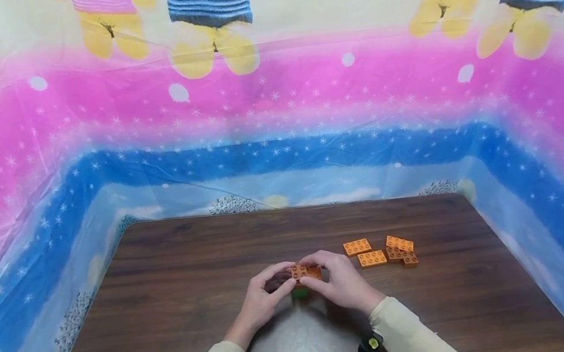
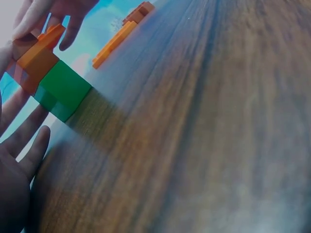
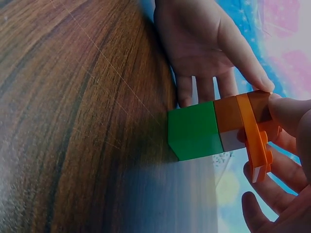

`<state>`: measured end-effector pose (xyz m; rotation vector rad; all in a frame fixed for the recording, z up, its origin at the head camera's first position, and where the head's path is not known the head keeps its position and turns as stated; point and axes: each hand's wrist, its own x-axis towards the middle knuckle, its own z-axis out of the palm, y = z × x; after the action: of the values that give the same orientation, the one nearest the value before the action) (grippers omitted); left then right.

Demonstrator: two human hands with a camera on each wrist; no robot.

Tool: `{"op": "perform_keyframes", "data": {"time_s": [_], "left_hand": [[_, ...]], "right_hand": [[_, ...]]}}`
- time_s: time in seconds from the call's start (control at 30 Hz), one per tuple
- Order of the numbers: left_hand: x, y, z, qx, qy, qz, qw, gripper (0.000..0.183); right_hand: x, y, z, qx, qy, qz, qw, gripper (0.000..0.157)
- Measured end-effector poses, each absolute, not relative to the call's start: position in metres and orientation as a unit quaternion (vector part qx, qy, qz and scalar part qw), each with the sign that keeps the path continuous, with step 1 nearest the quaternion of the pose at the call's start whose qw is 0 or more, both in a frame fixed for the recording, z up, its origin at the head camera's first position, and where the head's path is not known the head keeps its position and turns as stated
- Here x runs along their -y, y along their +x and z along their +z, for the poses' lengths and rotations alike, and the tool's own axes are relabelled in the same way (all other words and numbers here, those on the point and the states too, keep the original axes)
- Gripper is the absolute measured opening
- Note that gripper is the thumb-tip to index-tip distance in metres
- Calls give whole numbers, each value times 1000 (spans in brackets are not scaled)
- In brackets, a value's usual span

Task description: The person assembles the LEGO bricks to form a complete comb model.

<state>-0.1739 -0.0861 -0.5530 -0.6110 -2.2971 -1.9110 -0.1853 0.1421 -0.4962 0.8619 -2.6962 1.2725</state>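
A toy brick stack stands upright on the table. At its base is a green block point(image 3: 194, 131), with a brownish-orange brick point(image 3: 228, 114) above it. Across that lies a thin orange plate point(image 3: 252, 131), which juts out to the right. On top sits a small brown brick point(image 1: 299, 271) with four studs. My left hand point(image 1: 262, 300) pinches this brown brick from the left with thumb and forefinger, its other fingers spread beside the stack. From the other side my right hand point(image 1: 343, 279) grips the same brick, its thumb pressing the near face and its fingers around the plate's jutting end.
Right of the stack lie two orange plates, a farther one point(image 1: 357, 246) and a nearer one point(image 1: 372, 258). Beside them a third orange plate point(image 1: 399, 243) leans over small brown bricks point(image 1: 409, 259). A printed cloth point(image 1: 269, 154) surrounds the dark wooden table point(image 1: 178, 269).
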Motion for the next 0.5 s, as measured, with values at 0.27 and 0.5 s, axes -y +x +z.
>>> {"op": "perform_keyframes", "data": {"time_s": [0.27,0.5], "left_hand": [[87,-175,-554,742,-203,-638,34,33],[86,-175,-555,742,-196,-640,27,34]], "right_hand": [[-146,-184,-494,869,288,400,34,29],[-160,-183,-491,879,274,388,44,34]]}}
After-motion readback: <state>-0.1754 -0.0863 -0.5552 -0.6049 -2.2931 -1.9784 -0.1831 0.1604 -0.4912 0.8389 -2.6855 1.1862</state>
